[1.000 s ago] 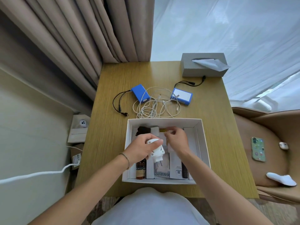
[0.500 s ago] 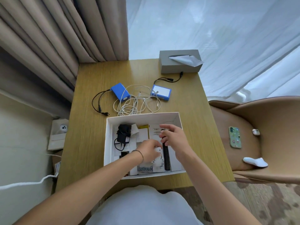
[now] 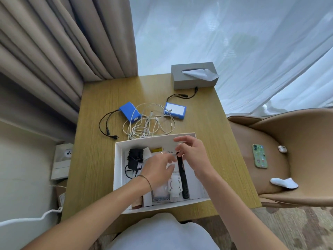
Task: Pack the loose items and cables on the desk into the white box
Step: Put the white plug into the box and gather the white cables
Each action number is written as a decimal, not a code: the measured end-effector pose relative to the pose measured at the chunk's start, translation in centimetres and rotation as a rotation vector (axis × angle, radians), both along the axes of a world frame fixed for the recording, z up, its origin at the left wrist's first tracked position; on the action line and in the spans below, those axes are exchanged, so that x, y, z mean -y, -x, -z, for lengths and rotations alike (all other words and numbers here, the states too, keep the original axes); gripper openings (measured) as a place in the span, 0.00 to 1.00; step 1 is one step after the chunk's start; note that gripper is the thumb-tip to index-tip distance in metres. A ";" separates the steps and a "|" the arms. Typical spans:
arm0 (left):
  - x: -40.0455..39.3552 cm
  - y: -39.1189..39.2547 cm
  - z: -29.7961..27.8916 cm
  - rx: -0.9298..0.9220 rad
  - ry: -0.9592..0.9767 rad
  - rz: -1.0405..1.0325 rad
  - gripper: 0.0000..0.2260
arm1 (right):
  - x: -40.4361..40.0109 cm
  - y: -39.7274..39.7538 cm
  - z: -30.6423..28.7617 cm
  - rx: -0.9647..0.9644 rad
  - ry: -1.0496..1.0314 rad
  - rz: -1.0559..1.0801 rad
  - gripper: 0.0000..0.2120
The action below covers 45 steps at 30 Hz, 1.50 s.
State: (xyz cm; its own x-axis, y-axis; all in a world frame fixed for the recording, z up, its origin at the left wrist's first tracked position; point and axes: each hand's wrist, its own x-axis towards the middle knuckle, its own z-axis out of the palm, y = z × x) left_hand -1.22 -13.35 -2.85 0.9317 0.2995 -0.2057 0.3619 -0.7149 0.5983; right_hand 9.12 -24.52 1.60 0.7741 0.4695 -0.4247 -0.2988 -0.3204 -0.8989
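The white box [image 3: 118, 177] is seen at the near edge of the desk [image 3: 100, 123], with both hands held above its interior. The left hand [image 3: 158, 170] is positioned over the middle of the box, fingers loosely extended and blurred; no object is seen in its grip. The right hand [image 3: 192, 152] is raised over the far right part, fingers relaxed and spread, nothing pinched. Inside the box are noted a black adapter [image 3: 135, 159] with cord at the left, a white plug [image 3: 174, 186] near the front, a black comb [image 3: 182, 177] lying lengthwise just right of it, and a small yellow item [image 3: 156, 150] towards the far wall. Part of the contents is hidden by the hands and forearms.

Still on the desk beyond the box are a tangle of white cables [image 3: 149, 123], flanked by two blue packs [image 3: 130, 112] [image 3: 175, 110] with black leads. A grey tissue box [image 3: 193, 75] stands at the far edge. A phone [image 3: 259, 156] lies on the chair [image 3: 297, 159] to the right.
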 end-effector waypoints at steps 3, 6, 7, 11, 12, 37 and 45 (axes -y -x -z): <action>-2.9 -0.5 -2.1 0.126 -0.002 -0.066 0.07 | -1.7 -1.1 -0.6 0.044 0.011 -0.020 0.13; -6.5 -1.2 -3.2 0.172 -0.002 -0.155 0.07 | -3.9 -2.2 -1.1 0.086 0.032 -0.054 0.12; -7.7 -1.5 -3.4 0.173 -0.009 -0.170 0.07 | -4.7 -2.6 -1.2 0.102 0.047 -0.070 0.11; -12.7 -2.6 -2.2 0.072 -0.049 -0.283 0.07 | -8.3 -3.6 -1.6 0.143 0.116 -0.159 0.10; -14.0 -3.0 -1.6 0.019 -0.050 -0.336 0.08 | -9.1 -3.8 -1.7 0.145 0.128 -0.175 0.10; -17.7 -4.7 -5.7 0.492 0.186 -0.482 0.15 | -11.7 -1.8 -3.8 0.350 0.051 -0.017 0.12; -15.7 -2.5 -16.4 0.706 0.515 -0.298 0.15 | -13.9 0.2 -7.2 0.653 -0.148 -0.343 0.62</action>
